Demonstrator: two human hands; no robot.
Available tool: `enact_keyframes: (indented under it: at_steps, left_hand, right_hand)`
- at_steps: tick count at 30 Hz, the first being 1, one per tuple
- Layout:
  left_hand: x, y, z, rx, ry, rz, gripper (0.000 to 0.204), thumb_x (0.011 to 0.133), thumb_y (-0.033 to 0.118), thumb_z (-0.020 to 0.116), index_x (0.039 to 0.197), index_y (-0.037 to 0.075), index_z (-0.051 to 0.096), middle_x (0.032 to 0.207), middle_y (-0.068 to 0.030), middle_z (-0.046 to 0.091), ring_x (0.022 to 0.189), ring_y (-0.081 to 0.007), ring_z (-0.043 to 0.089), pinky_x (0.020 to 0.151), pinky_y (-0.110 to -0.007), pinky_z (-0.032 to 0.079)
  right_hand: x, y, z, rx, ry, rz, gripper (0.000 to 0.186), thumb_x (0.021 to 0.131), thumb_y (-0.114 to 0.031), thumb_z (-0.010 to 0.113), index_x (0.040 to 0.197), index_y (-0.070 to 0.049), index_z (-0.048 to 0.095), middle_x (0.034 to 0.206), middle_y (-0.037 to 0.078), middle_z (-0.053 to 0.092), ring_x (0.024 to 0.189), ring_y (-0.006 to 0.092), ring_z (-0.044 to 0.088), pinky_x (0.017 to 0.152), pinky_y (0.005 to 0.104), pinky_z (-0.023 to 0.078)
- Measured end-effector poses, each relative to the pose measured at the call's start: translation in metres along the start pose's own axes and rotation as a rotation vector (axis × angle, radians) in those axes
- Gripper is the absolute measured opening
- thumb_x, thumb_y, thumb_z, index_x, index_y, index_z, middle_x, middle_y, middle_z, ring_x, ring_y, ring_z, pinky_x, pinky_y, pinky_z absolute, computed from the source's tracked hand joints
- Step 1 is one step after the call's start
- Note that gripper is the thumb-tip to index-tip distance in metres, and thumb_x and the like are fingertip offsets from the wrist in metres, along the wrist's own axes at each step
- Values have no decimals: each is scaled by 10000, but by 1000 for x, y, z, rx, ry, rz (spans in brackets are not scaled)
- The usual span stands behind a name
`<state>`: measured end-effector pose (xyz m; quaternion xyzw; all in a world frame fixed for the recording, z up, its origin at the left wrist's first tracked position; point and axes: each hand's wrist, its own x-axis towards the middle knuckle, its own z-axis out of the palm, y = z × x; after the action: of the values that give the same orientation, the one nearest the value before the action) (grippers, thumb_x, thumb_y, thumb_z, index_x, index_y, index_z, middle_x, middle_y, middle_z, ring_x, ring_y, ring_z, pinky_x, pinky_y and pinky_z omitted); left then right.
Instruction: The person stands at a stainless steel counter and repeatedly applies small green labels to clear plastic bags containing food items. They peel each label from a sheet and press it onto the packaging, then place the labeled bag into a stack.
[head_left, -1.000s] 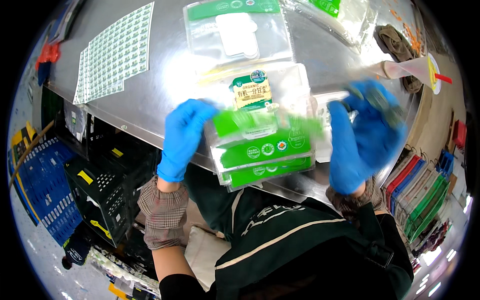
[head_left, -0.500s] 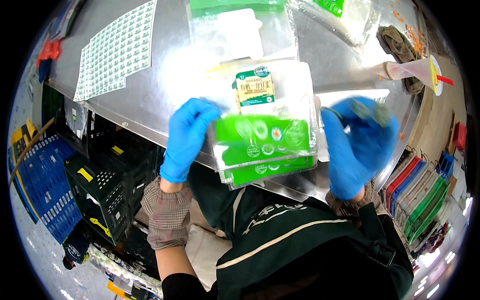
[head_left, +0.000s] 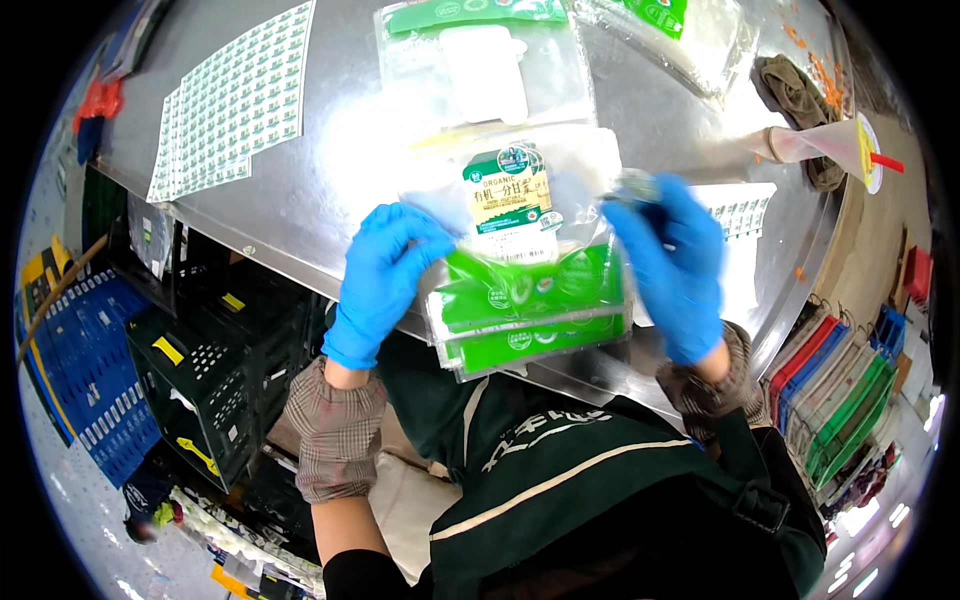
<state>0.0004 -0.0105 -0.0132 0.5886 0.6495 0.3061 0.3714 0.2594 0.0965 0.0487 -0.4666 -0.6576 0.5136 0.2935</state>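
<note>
In front of me a stack of clear plastic bags (head_left: 590,220) with green bands and a green-and-cream label (head_left: 508,195) lies at the table's near edge. My left hand (head_left: 385,275), in a blue glove, pinches the left edge of the top bag. Its top layer bulges slightly beside those fingers. Over the bag's right edge, my blue-gloved right hand (head_left: 675,265) hovers with curled fingers. A small, blurred grey-green piece shows at its fingertips; its kind is unclear. Partly behind that hand lies a sheet of small green-and-white stickers (head_left: 740,215).
More sticker sheets (head_left: 240,100) lie at the left of the metal table (head_left: 345,60). Farther off are another clear bag (head_left: 555,70) with a white pad, and a bag stack (head_left: 690,50). A cup with a red straw (head_left: 820,142) lies beside a brown cloth (head_left: 795,90) at right.
My right hand has moved left from the sticker sheet to the bag's right edge. My left hand has shifted slightly right, and the top bag's green band has buckled.
</note>
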Motion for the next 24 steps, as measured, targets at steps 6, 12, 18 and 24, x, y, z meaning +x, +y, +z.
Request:
enact_keyframes:
  at_steps: [6,12,18,24]
  left_hand:
    - [-16,9,0,-330,233,-201,138,851,92,663,967,20,642,988,-56,606,878,-162,584,813,-295,478]
    - [-13,15,12,120,-8,30,303,686,50,791,961,76,668,1114,-57,545,1053,-261,516,958,-358,407]
    - [1,10,-1,114,-137,86,321,666,62,789,948,73,636,1115,-69,540,1089,-276,499,963,-360,403]
    - [8,0,4,83,-66,153,194,732,115,738,906,97,654,972,-58,573,914,-276,548,800,-372,458]
  right_hand:
    - [11,16,5,-541,-256,-425,88,865,-144,634,878,-65,596,699,109,570,628,267,601,556,365,468]
    - [24,41,12,-829,-334,-445,148,835,-203,673,802,-91,583,680,100,546,640,283,552,555,390,435]
    - [20,-7,-11,-304,24,-256,97,881,-126,655,822,-56,624,653,101,565,549,257,533,515,355,422]
    - [15,19,-1,-409,-288,-248,192,925,-181,580,820,-22,603,682,194,556,611,361,563,544,400,437]
